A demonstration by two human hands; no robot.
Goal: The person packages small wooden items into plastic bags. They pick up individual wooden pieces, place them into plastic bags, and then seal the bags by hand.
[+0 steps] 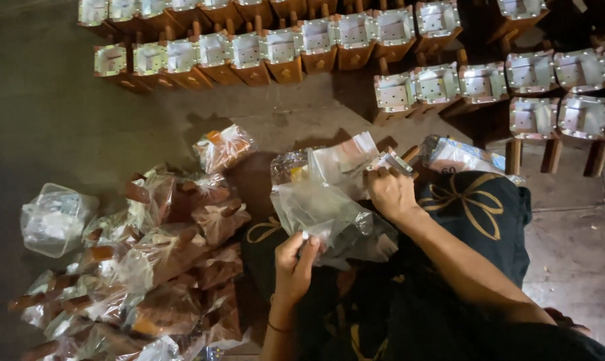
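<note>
Where shadows pool — bare concrete floor (61,120), dim room.

I worked in a small workshop or packing area, seated on a bare concrete floor (61,113). Rows of identical components (282,50), each a brown wooden body with a square metal flange and screw holes, stood in ordered lines on that floor. A heap of the same parts sealed in clear plastic bags (162,261) lay to my left. Loose empty bags (55,220) sat beside the heap. Lighting was dim and no bench was in use.
</note>
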